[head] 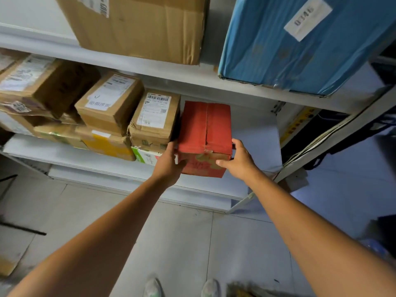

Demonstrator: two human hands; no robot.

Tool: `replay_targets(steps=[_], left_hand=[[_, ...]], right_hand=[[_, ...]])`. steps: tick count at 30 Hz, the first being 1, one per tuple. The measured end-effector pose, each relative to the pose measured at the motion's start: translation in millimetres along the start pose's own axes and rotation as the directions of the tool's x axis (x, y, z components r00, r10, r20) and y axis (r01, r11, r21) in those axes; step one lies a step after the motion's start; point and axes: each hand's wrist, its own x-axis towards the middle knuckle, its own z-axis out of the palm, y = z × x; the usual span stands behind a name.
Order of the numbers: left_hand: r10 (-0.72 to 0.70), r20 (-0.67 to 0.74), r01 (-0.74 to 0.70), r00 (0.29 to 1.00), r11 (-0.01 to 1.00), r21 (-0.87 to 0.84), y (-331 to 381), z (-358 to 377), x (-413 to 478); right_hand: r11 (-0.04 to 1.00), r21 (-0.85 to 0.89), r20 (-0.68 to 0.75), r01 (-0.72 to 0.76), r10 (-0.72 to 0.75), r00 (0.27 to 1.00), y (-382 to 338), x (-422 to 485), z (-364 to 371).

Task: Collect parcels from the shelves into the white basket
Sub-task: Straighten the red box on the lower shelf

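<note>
The lower shelf [252, 133] carried the red parcel [205, 129], long axis running back from the edge. The left hand [171, 166] and right hand [237, 159] clasped its near end from opposite sides, fingers curled.

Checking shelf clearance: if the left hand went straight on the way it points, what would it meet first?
The left hand points into the gap between the red box and the barcode-labelled brown parcel; probably that parcel's side first, depth unclear.

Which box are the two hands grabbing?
The red box on the lower shelf. The left hand and right hand grip its sides; the boxes beside it are brown.
</note>
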Motion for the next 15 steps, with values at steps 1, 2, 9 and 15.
replay_targets(steps=[1,2,9,15], left_hand=[[0.011,0.008,-0.011,1.0,1.0,-0.028,-2,-1,-1],[0.02,0.016,-0.019,1.0,0.998,-0.056,-2,-3,-2],[0.082,0.13,-0.05,0.988,0.971,-0.236,14,-15,-24],[0.134,0.22,-0.069,0.966,0.957,-0.282,39,-28,-39]], right_hand=[[1.0,0.023,-0.015,-0.002,0.002,1.0,2,-3,1],[0.999,0.043,-0.031,-0.002,0.003,1.0,4,-7,2],[0.975,0.219,-0.113,-0.028,0.054,0.992,3,-47,0],[0.951,0.307,-0.212,-0.03,0.099,0.972,-1,-83,-13]])
